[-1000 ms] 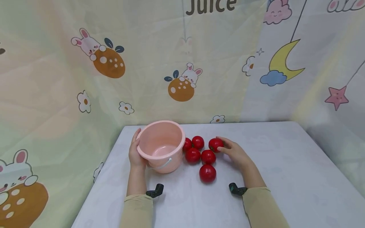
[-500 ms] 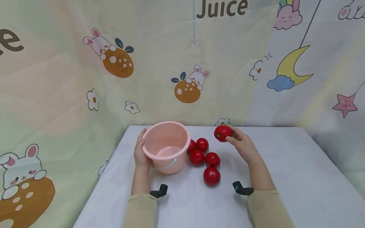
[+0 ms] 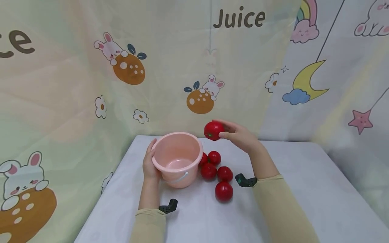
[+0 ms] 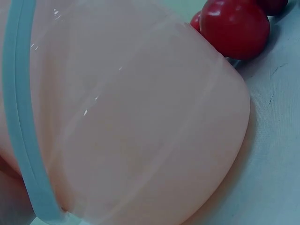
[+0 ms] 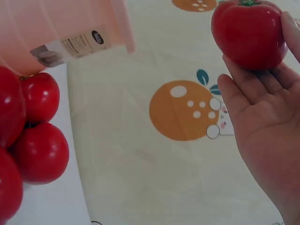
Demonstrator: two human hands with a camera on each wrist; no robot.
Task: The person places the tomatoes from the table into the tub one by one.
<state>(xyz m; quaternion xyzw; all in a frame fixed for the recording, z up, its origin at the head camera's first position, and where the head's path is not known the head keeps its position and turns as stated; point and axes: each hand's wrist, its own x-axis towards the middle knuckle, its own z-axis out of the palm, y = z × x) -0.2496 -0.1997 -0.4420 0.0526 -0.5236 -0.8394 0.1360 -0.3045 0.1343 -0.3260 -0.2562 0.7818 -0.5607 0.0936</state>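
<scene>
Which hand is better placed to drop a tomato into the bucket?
Likely the right hand: it holds a tomato above the table, near the pink bucket. The left hand is occupied, gripping the bucket's side.

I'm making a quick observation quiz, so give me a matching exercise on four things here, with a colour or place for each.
Column one:
1. Left hand
2. Right hand
3. Bucket
4. Table

Column two:
A. Pink
B. Raised, holding a tomato
C. White
D. At the left side of the pail

Pairs: 1-D, 2-B, 3-A, 4-C
</scene>
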